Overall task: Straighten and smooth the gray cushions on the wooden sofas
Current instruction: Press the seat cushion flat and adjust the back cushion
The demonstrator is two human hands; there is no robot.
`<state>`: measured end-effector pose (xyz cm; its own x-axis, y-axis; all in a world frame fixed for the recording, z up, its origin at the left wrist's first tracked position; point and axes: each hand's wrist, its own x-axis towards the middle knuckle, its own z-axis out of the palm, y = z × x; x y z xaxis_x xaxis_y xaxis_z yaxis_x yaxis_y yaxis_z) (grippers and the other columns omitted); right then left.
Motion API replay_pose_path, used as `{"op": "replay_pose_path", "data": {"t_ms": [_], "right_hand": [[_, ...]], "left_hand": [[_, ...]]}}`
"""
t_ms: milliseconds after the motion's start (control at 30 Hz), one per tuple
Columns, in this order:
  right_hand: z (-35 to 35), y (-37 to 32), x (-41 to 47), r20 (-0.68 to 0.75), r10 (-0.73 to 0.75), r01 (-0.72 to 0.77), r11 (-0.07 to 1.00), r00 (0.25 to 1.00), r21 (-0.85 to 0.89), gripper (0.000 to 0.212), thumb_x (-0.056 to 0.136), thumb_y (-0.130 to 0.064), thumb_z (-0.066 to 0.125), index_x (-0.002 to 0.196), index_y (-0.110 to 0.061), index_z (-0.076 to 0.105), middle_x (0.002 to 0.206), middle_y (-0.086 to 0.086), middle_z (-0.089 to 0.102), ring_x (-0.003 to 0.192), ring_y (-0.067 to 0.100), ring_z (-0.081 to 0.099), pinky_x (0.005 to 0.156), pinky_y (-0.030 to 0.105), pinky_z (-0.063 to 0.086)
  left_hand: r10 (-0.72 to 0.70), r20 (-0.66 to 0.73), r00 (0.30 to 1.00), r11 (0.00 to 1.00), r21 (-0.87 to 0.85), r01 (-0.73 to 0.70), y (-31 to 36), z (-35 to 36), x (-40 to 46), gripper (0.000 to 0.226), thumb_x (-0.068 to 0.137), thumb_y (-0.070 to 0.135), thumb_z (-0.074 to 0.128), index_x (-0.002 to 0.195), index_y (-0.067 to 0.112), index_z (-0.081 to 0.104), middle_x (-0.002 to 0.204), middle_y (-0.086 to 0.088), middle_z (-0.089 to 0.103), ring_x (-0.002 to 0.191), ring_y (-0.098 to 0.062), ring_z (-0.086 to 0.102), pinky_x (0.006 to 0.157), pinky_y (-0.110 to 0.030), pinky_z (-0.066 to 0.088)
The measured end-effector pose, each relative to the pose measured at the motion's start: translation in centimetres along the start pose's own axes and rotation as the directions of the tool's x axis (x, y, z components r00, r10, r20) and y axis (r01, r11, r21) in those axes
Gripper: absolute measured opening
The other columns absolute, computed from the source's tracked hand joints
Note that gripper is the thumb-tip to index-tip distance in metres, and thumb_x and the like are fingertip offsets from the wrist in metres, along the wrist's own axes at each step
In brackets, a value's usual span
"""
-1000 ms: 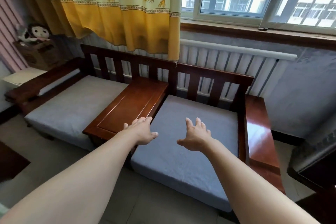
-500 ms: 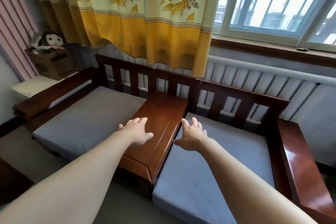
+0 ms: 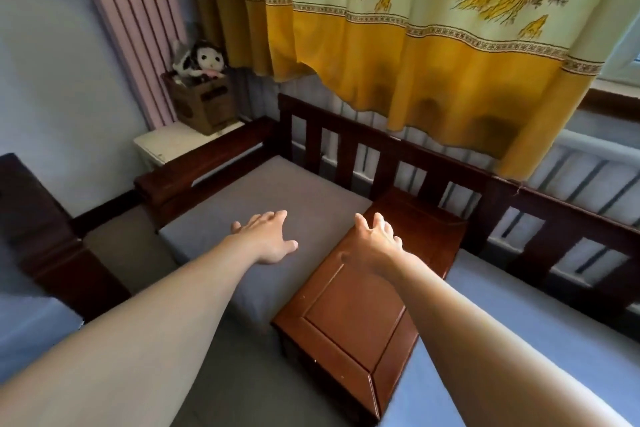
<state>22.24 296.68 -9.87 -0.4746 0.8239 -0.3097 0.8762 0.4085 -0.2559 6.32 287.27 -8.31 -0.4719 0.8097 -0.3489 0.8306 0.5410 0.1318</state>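
Cushion (image 3: 277, 198) under your left hand (image 3: 266, 239), fingers spread; right hand (image 3: 375, 246) spread over the console (image 3: 356, 315). No legible writing. Plush (image 3: 204, 61) in box (image 3: 204, 104) beyond.

Right gray cushion (image 3: 519, 340) cut off by frame edge, partly hidden by right forearm; left-edge furniture blurred.

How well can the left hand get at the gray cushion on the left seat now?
Probably yes: the left hand is open above the left gray cushion, with nothing between them. Whether it touches cannot be told.
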Motion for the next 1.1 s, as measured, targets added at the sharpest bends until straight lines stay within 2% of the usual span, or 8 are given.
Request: {"op": "replay_pose_path", "data": {"t_ms": [300,467,667,800,933,1100], "right_hand": [[0.2,-11.5,10.3,0.065,-0.181,0.184,0.981,0.981,-0.058,0.088,0.088,-0.051,0.059,0.152,-0.023,0.007,0.159,0.016,-0.002,0.145,0.038,0.006,0.114,0.051,0.019],[1.7,-18.1,15.1,0.083,-0.166,0.172,0.982,0.983,-0.078,0.087,0.088,-0.051,0.059,0.152,-0.021,0.008,0.159,0.015,-0.002,0.145,0.038,0.007,0.114,0.052,0.020],[4.9,-27.7,19.6,0.065,-0.072,0.075,0.996,0.995,-0.040,0.085,0.089,-0.049,0.060,0.151,-0.022,0.009,0.159,0.015,0.000,0.145,0.038,0.007,0.115,0.053,0.019],[7.2,-33.1,21.2,0.078,0.032,-0.031,0.999,0.996,-0.017,0.086,0.089,-0.049,0.060,0.151,-0.021,0.008,0.159,0.015,-0.001,0.145,0.038,0.007,0.115,0.052,0.020],[8.2,-35.1,21.5,0.073,0.122,-0.119,0.992,0.990,-0.038,0.086,0.089,-0.050,0.058,0.151,-0.021,0.005,0.159,0.016,-0.002,0.145,0.038,0.006,0.115,0.051,0.018],[8.7,-35.8,22.6,0.082,0.217,-0.215,0.976,0.973,-0.035,0.088,0.089,-0.050,0.058,0.152,-0.021,0.003,0.159,0.015,-0.004,0.146,0.038,0.003,0.115,0.051,0.016]], "left_hand": [[-0.122,0.017,0.992,0.992,-0.025,0.122,-9.0,-4.0,7.1,0.071,0.097,0.049,0.042,0.153,0.024,0.004,0.160,0.002,0.010,0.146,-0.023,0.011,0.114,-0.053,0.011],[-0.143,0.021,0.990,0.989,-0.039,0.144,-16.0,-5.4,11.7,0.071,0.097,0.049,0.042,0.153,0.026,0.004,0.160,0.002,0.009,0.147,-0.024,0.011,0.114,-0.053,0.011],[-0.016,0.041,0.999,1.000,0.001,0.016,-26.0,-7.4,18.5,0.070,0.098,0.048,0.041,0.153,0.024,0.004,0.160,0.001,0.010,0.146,-0.025,0.012,0.112,-0.051,0.015],[0.106,0.116,0.988,0.992,0.055,-0.113,-31.9,-8.6,22.4,0.070,0.098,0.048,0.040,0.153,0.025,0.004,0.160,0.001,0.009,0.146,-0.025,0.011,0.113,-0.052,0.014],[0.164,0.173,0.971,0.981,0.076,-0.179,-35.3,-9.4,25.4,0.070,0.098,0.048,0.041,0.153,0.024,0.004,0.160,0.001,0.008,0.146,-0.024,0.011,0.113,-0.051,0.013],[0.247,0.213,0.945,0.963,0.056,-0.264,-36.2,-9.8,27.7,0.071,0.098,0.047,0.041,0.153,0.023,0.003,0.161,0.001,0.007,0.147,-0.023,0.009,0.114,-0.051,0.011]]}}
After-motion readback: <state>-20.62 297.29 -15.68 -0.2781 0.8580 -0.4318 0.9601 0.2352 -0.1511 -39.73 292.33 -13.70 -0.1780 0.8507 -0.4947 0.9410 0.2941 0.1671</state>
